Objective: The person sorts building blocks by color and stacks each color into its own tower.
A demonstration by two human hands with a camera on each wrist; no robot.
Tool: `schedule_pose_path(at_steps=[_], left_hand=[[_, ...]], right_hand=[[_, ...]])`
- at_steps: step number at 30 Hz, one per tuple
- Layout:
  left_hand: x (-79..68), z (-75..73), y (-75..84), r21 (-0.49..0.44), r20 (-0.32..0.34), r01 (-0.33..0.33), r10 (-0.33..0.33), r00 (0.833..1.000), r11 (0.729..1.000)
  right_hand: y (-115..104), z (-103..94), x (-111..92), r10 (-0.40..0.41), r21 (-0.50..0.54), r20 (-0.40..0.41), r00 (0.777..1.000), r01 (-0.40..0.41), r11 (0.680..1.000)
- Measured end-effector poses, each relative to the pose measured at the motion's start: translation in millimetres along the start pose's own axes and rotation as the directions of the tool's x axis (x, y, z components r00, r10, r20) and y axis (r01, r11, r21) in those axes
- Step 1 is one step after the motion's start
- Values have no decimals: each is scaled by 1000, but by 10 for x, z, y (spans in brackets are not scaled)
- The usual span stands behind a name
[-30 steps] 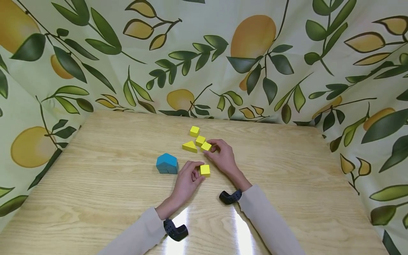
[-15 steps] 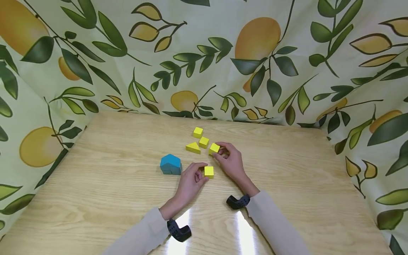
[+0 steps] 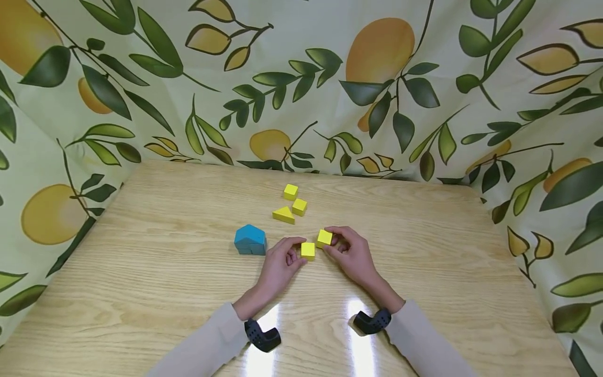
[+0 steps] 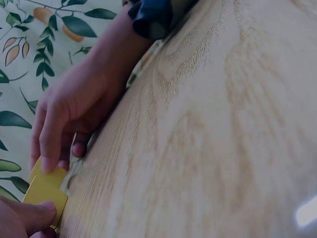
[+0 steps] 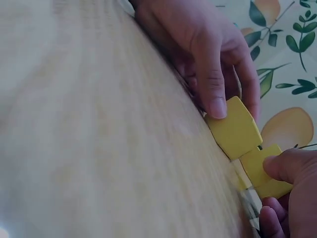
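Observation:
My left hand (image 3: pixel 281 264) pinches a yellow cube (image 3: pixel 308 251) between thumb and fingers, low at the tabletop. Just right of it and slightly farther back, my right hand (image 3: pixel 350 254) grips a second yellow cube (image 3: pixel 324 239). A narrow gap separates the two cubes in the head view. In the right wrist view, the left hand's thumb lies on the near face of its cube (image 5: pixel 235 129), and the other cube (image 5: pixel 257 166) overlaps its lower corner. To the left of my left hand stands a blue house-shaped group of blocks (image 3: pixel 249 241) with visible seams.
Behind the hands lie a yellow triangular block (image 3: pixel 283 215) and two more yellow cubes, a nearer one (image 3: pixel 299 207) and a farther one (image 3: pixel 290 191). The wooden table (image 3: pixel 155 272) ends at the back against a leaf-and-fruit patterned cloth (image 3: pixel 292 47).
My right hand has drawn its yellow cube away from the other yellow blocks, toward me and slightly right, to near the left hand's cube. The left hand keeps its hold and stays in place.

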State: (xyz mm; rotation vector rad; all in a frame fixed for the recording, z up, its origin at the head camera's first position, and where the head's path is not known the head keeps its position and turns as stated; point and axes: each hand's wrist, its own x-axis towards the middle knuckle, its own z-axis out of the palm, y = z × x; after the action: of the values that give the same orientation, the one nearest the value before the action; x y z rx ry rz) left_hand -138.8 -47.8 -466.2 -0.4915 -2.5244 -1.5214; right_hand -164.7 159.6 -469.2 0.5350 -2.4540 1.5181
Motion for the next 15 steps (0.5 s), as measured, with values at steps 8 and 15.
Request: schedule_pose_path(at_steps=[8,15], left_hand=[[1,8,13,-6,22,5,-5,1000,1000],[-9,16,31,27,36,-1,0,999,1000]], right_hand=[[-32,-94,-150,-26,-75,62,998,30,997],[-46,-118,-167,-77,-88,156,985,91,992]])
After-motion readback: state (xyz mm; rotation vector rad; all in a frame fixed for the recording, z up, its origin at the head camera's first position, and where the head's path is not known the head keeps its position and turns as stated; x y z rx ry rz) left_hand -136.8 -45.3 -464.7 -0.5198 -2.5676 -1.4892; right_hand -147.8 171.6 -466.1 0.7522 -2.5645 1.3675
